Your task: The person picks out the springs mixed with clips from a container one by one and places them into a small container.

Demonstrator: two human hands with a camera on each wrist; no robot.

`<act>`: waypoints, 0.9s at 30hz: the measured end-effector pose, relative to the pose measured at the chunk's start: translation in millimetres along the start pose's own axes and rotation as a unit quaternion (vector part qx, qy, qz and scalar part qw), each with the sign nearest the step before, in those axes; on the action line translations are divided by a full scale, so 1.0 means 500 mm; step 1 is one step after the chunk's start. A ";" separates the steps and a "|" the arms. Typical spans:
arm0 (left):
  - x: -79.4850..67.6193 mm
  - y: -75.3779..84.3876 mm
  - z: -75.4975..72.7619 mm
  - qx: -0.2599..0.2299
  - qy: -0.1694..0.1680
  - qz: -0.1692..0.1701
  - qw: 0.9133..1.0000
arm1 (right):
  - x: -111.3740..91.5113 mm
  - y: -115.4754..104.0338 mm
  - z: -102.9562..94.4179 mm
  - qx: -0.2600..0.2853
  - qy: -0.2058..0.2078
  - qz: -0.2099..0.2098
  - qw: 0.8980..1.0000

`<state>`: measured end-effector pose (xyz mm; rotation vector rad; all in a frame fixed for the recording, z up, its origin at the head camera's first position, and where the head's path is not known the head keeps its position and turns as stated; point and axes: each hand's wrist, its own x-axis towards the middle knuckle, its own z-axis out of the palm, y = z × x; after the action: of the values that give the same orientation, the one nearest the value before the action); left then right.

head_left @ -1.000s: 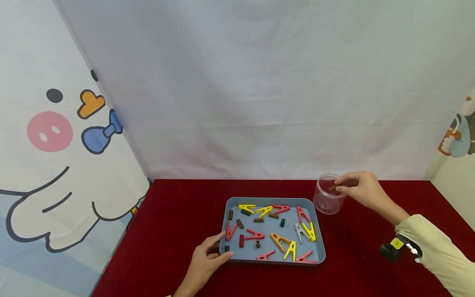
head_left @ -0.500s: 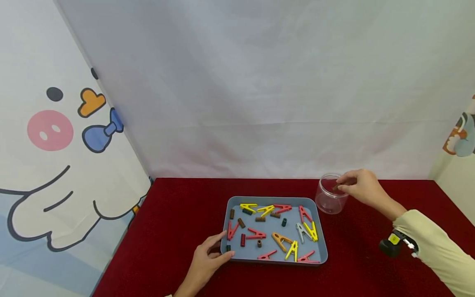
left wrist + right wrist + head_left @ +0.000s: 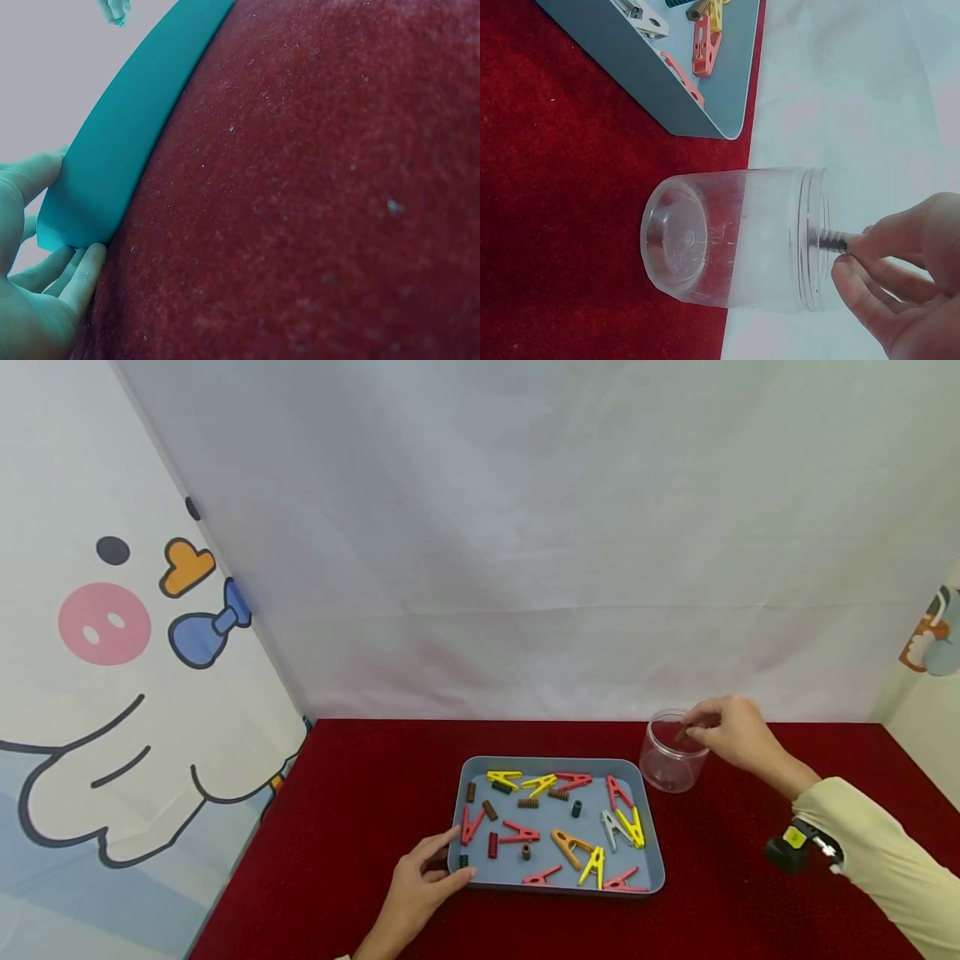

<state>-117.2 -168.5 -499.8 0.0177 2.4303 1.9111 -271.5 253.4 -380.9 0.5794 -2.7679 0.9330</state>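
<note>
In the right wrist view, my right hand (image 3: pixel 907 277) pinches a small coil spring (image 3: pixel 831 240) between thumb and fingertips, one end overlapping the mouth of a clear plastic jar (image 3: pixel 769 232). The spring looks brown in the head view, where the right hand (image 3: pixel 731 731) hovers at the rim of the jar (image 3: pixel 672 774). My left hand (image 3: pixel 416 885) holds the near left corner of a blue-grey tray (image 3: pixel 555 885), thumb on one side and fingers on the other. Inside the tray lie brown springs (image 3: pixel 528 803), dark green springs, a red spring (image 3: pixel 492 845) and several coloured spring clips (image 3: pixel 519 832).
A dark red cloth (image 3: pixel 360 793) covers the table. White fabric (image 3: pixel 525 568) hangs behind it, and a cartoon-printed curtain (image 3: pixel 97 735) closes the left side. The jar stands just right of the tray's far right corner.
The right hand has shifted slightly, and the spring has tipped more upright at the jar mouth. The whole table has drifted a little rightward in view; the left hand stays at the tray corner.
</note>
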 end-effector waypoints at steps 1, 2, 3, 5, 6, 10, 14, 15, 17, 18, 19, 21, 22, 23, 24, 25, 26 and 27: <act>0.000 0.000 0.000 -0.001 0.000 0.000 1.000 | 0.001 -0.001 -0.001 -0.001 0.001 0.000 1.000; 0.000 0.000 0.000 -0.002 0.000 0.001 1.000 | 0.002 -0.001 -0.002 -0.002 0.002 -0.001 1.000; 0.000 0.000 0.000 -0.002 0.000 0.001 1.000 | 0.002 -0.002 -0.002 -0.002 0.003 -0.002 1.000; 0.000 0.000 0.000 -0.002 0.000 0.001 1.000 | 0.003 -0.004 -0.004 -0.001 0.006 -0.005 1.000; 0.000 0.000 0.001 -0.002 0.000 0.002 1.000 | 0.004 -0.005 -0.005 -0.001 0.007 -0.006 1.000; 0.000 0.000 0.001 -0.001 0.000 0.003 1.000 | 0.003 -0.010 -0.006 0.006 0.006 -0.008 1.000; -0.001 0.001 0.001 0.000 0.000 0.003 1.000 | 0.000 -0.017 -0.003 0.014 0.005 -0.009 1.000; -0.001 0.001 0.001 0.000 0.000 0.003 1.000 | -0.001 -0.019 -0.002 0.016 0.005 -0.011 1.000; -0.002 0.001 0.001 0.000 0.001 0.004 1.000 | -0.002 -0.023 0.000 0.019 0.006 -0.014 1.000; -0.002 0.001 0.001 0.001 0.001 0.005 1.000 | -0.003 -0.024 0.001 0.021 0.006 -0.016 1.000; -0.002 0.001 0.001 0.000 0.001 0.005 1.000 | -0.004 -0.026 0.002 0.024 0.007 -0.019 1.000; -0.002 0.002 0.001 -0.001 0.000 0.006 1.000 | -0.006 -0.029 0.004 0.030 0.009 -0.025 0.999; -0.002 0.002 0.001 -0.001 0.000 0.007 1.000 | -0.007 -0.030 0.005 0.033 0.009 -0.028 0.999; -0.002 0.002 0.001 -0.001 0.000 0.007 1.000 | -0.008 -0.031 0.007 0.035 0.009 -0.032 0.999; -0.002 0.002 0.001 -0.001 0.000 0.007 1.000 | -0.009 -0.033 0.008 0.037 0.010 -0.036 0.999; -0.002 0.002 0.001 -0.001 -0.001 0.007 1.000 | -0.010 -0.034 0.010 0.039 0.010 -0.038 0.998; -0.002 0.002 0.001 -0.001 -0.001 0.008 1.000 | -0.011 -0.036 0.012 0.038 0.010 -0.038 0.998; -0.002 0.002 0.001 -0.001 0.000 0.007 1.000 | -0.011 -0.038 0.013 0.038 0.009 -0.040 0.998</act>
<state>-116.4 -167.7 -499.0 0.0358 2.4354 1.9191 -258.9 237.3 -377.1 0.6834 -2.6812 1.0252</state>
